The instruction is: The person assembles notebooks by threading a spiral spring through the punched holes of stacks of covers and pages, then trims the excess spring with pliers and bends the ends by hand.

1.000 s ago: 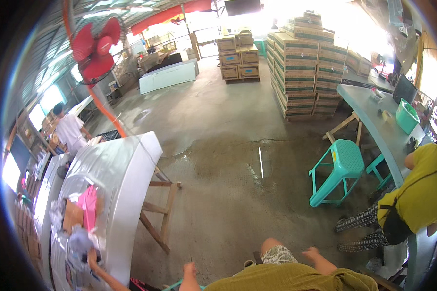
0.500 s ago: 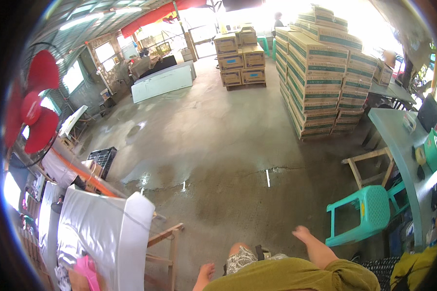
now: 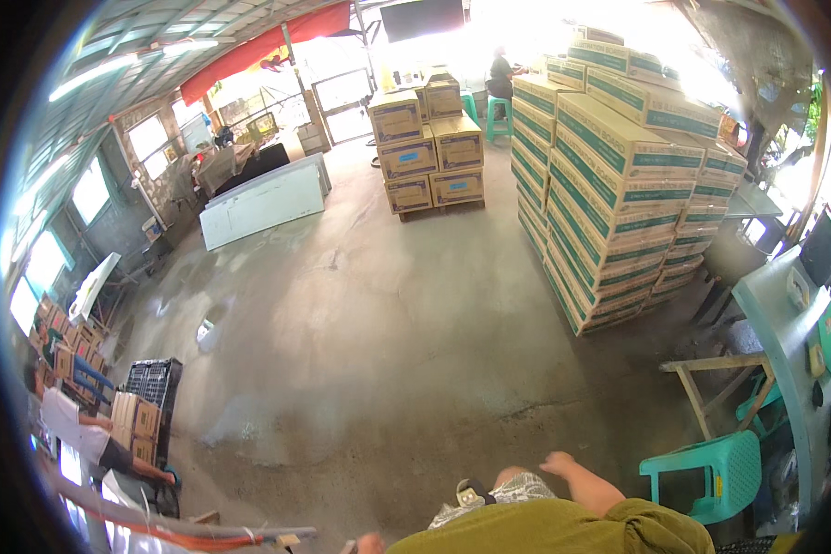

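My right hand [image 3: 558, 463] hangs low in front of my body, past the olive-green shirt [image 3: 563, 528]. It appears to hold nothing; its fingers are loosely apart. Only a small blurred part of my left hand [image 3: 370, 544] shows at the lower edge, so its fingers are hard to read. Between them, patterned shorts [image 3: 517, 489] and a black strap with a pale fitting [image 3: 472, 495] show at my waist. To the right of my right hand, without contact, stands a turquoise plastic stool [image 3: 711, 475].
A tall stack of green-banded cartons [image 3: 609, 203] stands ahead right; a smaller carton stack [image 3: 431, 148] is farther off. White panels [image 3: 263, 205] lean at the far left. At left, a person [image 3: 83, 429] is beside cartons and a black crate [image 3: 152, 388]. A table [image 3: 785, 323] edges the right.
My view has moved forward across the floor, so the carton stacks look closer. The red fan and white-covered table have left the view at left. My left hand has dropped toward the lower edge.
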### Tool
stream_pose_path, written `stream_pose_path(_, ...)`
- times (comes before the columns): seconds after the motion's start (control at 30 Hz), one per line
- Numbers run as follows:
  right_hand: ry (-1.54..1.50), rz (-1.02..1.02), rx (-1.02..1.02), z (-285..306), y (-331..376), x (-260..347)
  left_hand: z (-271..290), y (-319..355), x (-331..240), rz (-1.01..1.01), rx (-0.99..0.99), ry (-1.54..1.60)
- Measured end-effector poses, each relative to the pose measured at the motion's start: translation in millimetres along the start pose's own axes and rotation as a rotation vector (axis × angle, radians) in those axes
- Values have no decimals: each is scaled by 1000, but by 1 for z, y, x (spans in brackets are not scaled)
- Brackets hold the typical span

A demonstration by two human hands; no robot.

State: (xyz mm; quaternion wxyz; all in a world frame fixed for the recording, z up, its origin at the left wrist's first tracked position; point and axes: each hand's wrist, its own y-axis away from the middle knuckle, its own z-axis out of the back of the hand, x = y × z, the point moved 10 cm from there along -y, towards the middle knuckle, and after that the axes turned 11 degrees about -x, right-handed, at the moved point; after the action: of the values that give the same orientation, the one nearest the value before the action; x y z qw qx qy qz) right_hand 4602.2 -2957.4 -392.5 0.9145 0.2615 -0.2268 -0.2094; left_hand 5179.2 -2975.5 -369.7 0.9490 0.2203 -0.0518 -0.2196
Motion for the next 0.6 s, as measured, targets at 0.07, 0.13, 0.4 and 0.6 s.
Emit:
stream_pose_path(0.07,-219,-415,-72,-1,-1,-92,57,-109,30,23,-156,30)
stream_pose_path(0.13,-437,-736,-185,7,26,-156,119,-208,75,850,-404,1519)
stream_pose_path(0.4,-68,-319,68,125,-158,-97,291,-488,79,761,-542,1491)
stream_pose_path(0.6,102,-70,4,288,-489,104,213,-512,65,1013,249,1355)
